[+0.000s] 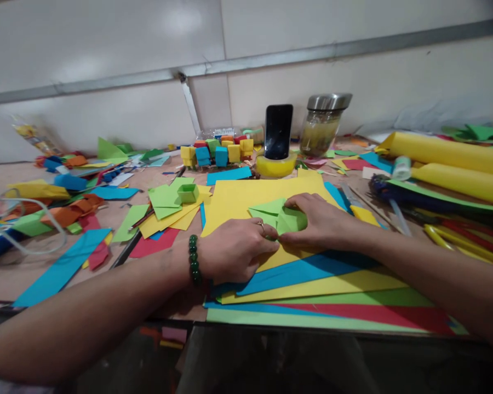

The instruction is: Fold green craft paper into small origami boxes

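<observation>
Both my hands are on a folded piece of light green paper [290, 218], which rests on a yellow sheet [238, 200] at the middle of the table. My left hand [238, 246], with a ring and a green bead bracelet at the wrist, has its fingers closed at the paper's near left edge. My right hand [318, 219] curves round the paper's right side, thumb in front and fingers behind. Creases and a raised flap show on the paper. Under the yellow sheet lie several coloured sheets [312, 273]. Left of it stands a small open green paper box [188, 192].
A phone [278, 131] stands upright in a yellow tape roll [276, 164], beside a lidded glass jar [322, 126]. Small paper cubes [221, 155] line up left of it. Yellow paper rolls [456, 156] and scissors [447, 235] lie right; scraps and a blue strip [66, 268] left.
</observation>
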The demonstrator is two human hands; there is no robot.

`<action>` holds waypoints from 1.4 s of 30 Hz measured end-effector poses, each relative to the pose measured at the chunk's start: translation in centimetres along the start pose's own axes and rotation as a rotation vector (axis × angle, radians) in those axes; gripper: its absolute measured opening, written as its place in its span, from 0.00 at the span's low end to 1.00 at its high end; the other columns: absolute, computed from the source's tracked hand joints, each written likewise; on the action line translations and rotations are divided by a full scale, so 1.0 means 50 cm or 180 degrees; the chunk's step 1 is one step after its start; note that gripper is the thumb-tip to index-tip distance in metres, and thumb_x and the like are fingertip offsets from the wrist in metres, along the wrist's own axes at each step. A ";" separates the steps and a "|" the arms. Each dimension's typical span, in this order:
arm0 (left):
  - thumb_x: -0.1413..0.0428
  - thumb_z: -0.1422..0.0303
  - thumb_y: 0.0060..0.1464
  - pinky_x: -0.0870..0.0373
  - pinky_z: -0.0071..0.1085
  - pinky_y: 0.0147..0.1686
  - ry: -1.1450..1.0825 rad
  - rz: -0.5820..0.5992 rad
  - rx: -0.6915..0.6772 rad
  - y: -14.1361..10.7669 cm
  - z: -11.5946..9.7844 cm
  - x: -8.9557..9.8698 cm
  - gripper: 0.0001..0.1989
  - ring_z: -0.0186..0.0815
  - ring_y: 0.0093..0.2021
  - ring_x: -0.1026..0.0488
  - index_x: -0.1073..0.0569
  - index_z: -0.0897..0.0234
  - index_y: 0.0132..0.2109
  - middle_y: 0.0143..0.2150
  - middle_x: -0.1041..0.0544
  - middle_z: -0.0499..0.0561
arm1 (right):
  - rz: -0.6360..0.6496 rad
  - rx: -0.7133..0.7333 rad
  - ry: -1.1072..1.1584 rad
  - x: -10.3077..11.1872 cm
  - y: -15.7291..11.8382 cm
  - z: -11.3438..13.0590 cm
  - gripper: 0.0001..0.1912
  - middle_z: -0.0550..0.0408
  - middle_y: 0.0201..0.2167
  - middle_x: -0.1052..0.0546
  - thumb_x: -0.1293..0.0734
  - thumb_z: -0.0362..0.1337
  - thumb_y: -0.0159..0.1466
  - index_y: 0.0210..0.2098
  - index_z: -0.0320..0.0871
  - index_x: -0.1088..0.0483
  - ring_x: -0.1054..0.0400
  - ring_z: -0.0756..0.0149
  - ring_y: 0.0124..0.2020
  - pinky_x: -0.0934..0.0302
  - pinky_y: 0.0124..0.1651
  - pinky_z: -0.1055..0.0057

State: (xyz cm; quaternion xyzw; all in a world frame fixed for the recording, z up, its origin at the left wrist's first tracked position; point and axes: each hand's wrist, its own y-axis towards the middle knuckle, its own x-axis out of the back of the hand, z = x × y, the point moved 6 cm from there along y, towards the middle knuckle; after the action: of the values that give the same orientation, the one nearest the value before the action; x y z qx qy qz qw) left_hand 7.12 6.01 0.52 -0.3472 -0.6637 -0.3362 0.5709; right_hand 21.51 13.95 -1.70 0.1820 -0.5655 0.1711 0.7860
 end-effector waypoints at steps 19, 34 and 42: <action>0.50 0.73 0.54 0.32 0.33 0.45 -0.0054 -0.0047 -0.0015 -0.003 0.003 0.000 0.13 0.40 0.48 0.30 0.26 0.58 0.45 0.50 0.25 0.51 | 0.0454 -0.0028 0.0321 0.019 -0.004 -0.032 0.32 0.43 0.53 0.29 0.31 0.44 0.52 0.55 0.40 0.34 0.35 0.49 0.54 0.40 0.57 0.58; 0.53 0.73 0.57 0.33 0.32 0.46 -0.0064 0.0051 -0.0017 -0.005 0.002 -0.002 0.14 0.39 0.49 0.29 0.26 0.59 0.45 0.53 0.27 0.49 | 0.0843 0.0158 0.0626 0.017 0.005 -0.066 0.33 0.47 0.58 0.31 0.34 0.31 0.50 0.57 0.43 0.34 0.38 0.52 0.59 0.44 0.63 0.57; 0.51 0.75 0.54 0.33 0.32 0.46 -0.0170 0.0000 -0.0076 -0.005 -0.001 0.005 0.15 0.39 0.48 0.29 0.27 0.57 0.46 0.50 0.25 0.50 | 0.1236 0.0164 0.0954 0.051 -0.012 -0.089 0.39 0.55 0.63 0.35 0.38 0.26 0.48 0.60 0.46 0.36 0.43 0.57 0.64 0.44 0.63 0.64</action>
State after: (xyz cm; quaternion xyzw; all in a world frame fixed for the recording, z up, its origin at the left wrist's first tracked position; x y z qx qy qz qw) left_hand 6.91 5.85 0.78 -0.3628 -0.6747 -0.3347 0.5488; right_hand 26.23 15.72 -0.65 0.0625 -0.4624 0.3584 0.8086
